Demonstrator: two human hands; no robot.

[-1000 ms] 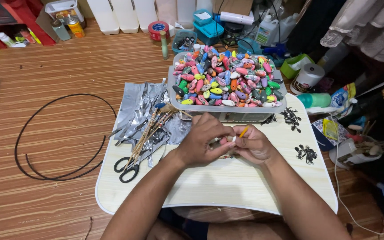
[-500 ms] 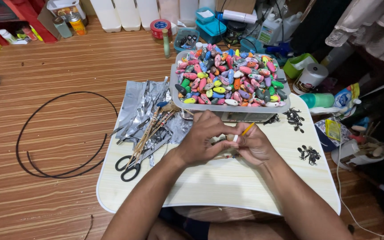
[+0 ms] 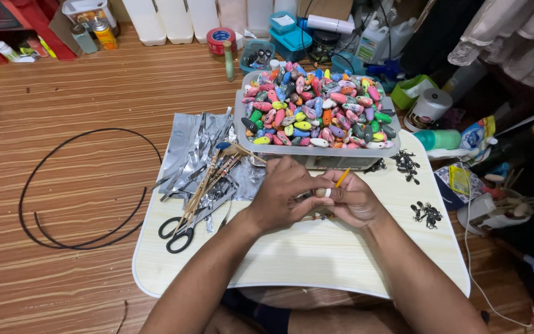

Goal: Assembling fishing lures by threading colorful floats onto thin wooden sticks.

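Head view shows your left hand (image 3: 282, 195) and right hand (image 3: 350, 199) meeting over the middle of the pale bench (image 3: 316, 260). Both pinch a small white bead-like piece (image 3: 324, 193) between their fingertips, and a thin orange stick (image 3: 342, 177) rises from your right fingers. Just beyond them stands the grey tray (image 3: 316, 158) heaped with coloured oval floats (image 3: 316, 114); scissors (image 3: 183, 229) lie to your left.

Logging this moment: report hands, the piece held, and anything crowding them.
Left hand and right hand pinch together on a small white piece; orange stick in the right. Tub of coloured pieces just beyond; scissors left.
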